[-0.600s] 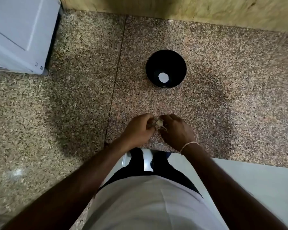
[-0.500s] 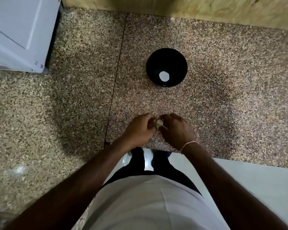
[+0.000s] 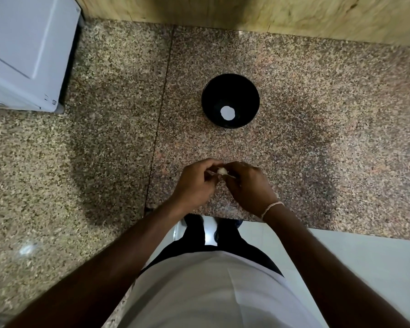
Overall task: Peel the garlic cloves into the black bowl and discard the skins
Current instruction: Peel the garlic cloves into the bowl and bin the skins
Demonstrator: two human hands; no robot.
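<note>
Since half a second ago our two hands have drawn slightly apart, and more of the pale garlic clove (image 3: 222, 171) shows between them; the black bowl (image 3: 230, 100) stays where it was.

We take the bowl as our landmark. Under it runs the granite counter (image 3: 317, 143), a speckled, polished stone of brown, pink and black grains, with a thin straight seam passing left of the bowl. Beyond the bowl rises a rough yellowish wall (image 3: 246, 13). Far to the bowl's left stands a smooth white appliance (image 3: 26, 50), boxy with flat panels. Nearer us than the bowl, past the counter's edge, we see a pale glossy floor (image 3: 365, 268) and our white shirt (image 3: 206, 294).

The bowl itself is round, deep and matte black, with one white, roundish thing (image 3: 227, 113) lying at its bottom.

Our left hand (image 3: 195, 185) and right hand (image 3: 246, 185) meet over the counter, on our side of the bowl and well apart from it. Both have curled fingers pinching the clove, which is small, smooth and rounded, with thin papery skin (image 3: 230, 176) flaring from it. A thin pale thread band (image 3: 271, 208) circles the right wrist.
</note>
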